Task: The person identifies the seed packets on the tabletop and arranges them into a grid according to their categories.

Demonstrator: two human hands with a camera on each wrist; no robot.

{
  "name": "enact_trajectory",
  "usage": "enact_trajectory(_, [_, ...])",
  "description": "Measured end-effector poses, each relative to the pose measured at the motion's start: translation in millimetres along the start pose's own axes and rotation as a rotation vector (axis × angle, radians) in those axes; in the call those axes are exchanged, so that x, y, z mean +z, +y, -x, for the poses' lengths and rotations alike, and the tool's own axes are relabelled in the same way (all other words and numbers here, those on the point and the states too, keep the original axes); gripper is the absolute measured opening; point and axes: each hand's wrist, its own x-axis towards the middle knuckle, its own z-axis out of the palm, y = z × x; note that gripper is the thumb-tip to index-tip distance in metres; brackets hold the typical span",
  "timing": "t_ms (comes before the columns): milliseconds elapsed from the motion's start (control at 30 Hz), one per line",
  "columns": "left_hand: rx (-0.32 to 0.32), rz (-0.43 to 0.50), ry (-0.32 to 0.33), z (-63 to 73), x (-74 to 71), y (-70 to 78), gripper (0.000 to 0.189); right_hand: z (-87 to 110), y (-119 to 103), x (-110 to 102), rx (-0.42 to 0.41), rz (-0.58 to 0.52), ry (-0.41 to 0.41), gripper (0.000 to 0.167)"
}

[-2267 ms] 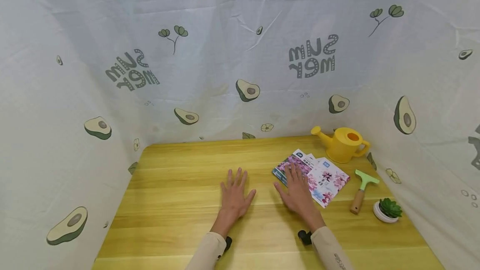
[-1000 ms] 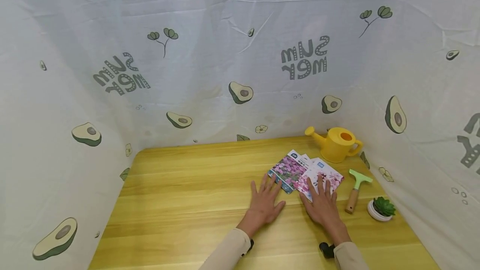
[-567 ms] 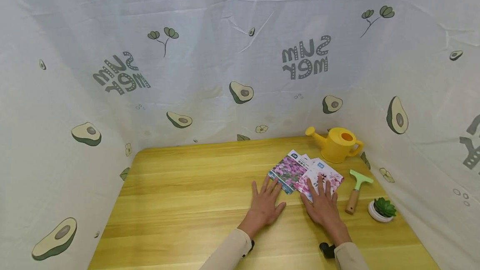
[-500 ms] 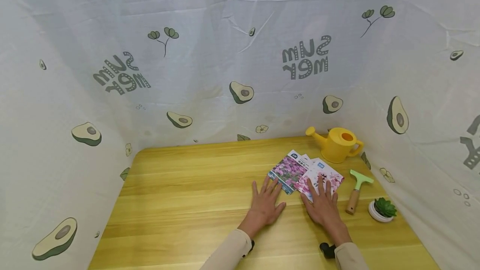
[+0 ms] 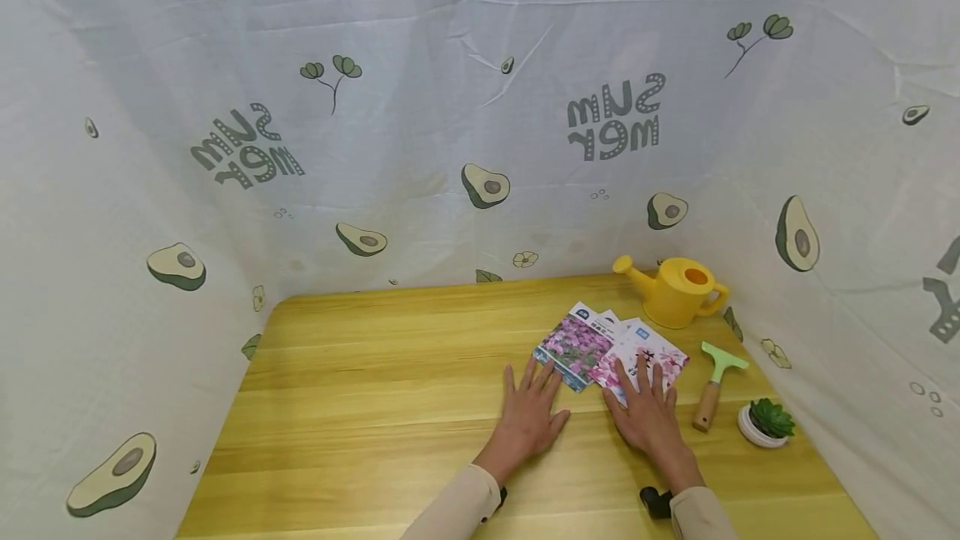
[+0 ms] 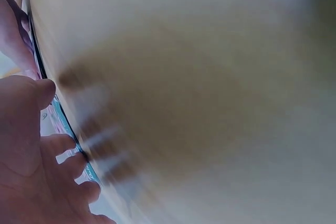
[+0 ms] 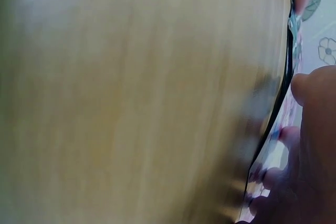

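In the head view my left hand [image 5: 527,415] lies with fingers spread, its fingertips at the lower left edge of a seed packet with purple flowers [image 5: 576,345]. My right hand [image 5: 648,419] rests with straight fingers over the lower part of a white seed packet with pink blossoms [image 5: 666,348]. That packet overlaps a third packet [image 5: 609,322], mostly hidden between the two. The left wrist view shows the left palm [image 6: 21,150] and fingers at the packet edge. In the right wrist view the right thumb [image 7: 302,88] and fingertips are by the packets' edge.
A yellow watering can [image 5: 677,294] stands at the back right of the wooden table [image 5: 360,407]. Before it lie a green-headed scraper with wooden handle [image 5: 716,382] and a small potted succulent [image 5: 768,422]. An avocado-print cloth [image 5: 420,132] hangs around the table.
Both hands have moved right: the right hand from the purple packet to the pink one, the left hand to the purple packet's edge. Most recently the purple packet has slid slightly left.
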Motion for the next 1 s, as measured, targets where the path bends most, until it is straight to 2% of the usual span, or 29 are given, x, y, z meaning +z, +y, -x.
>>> enact_trajectory(467, [0.003, -0.062, 0.013, 10.0, -4.3, -8.7, 0.062, -2.0, -2, 1, 0.005, 0.015, -0.014, 0.075])
enact_trajectory(667, [0.022, -0.124, 0.052, 12.9, -7.2, -13.4, 0.053, -1.4, -1, 0, 0.012, 0.006, -0.032, 0.076])
enact_trajectory(767, [0.025, -0.122, 0.071, 15.1, -6.4, -15.7, 0.051, -1.0, -2, -1, 0.024, -0.004, -0.052, 0.076])
enact_trajectory(1000, [0.011, -0.114, 0.054, 20.4, -5.8, -21.9, 0.051, -2.9, 0, 1, 0.021, -0.002, -0.062, 0.077])
